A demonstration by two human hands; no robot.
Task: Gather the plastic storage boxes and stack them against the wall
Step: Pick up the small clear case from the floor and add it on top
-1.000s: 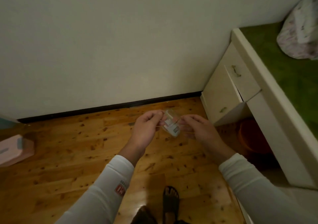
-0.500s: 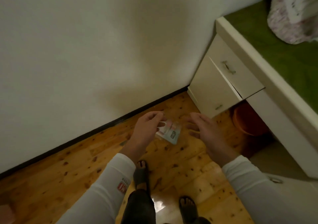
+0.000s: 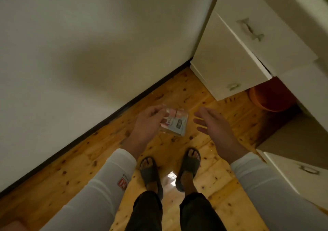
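Observation:
A small clear plastic box with pink and pale blue items inside hangs above the wooden floor, close to the white wall. My left hand grips it by its left edge with the fingertips. Just to the right, my right hand is off the box, its fingers spread and palm turned toward it. Both arms wear white sleeves.
A black skirting board runs along the wall's foot. White drawers stand at the right, one pulled partly out, with an orange basin beneath the desk. My feet in dark sandals stand on the floor. A pink thing shows at the bottom left.
My right hand has let go of the box and drawn away; the left alone holds it. The view has tipped downward and nearer the wall corner, and my feet have come into sight.

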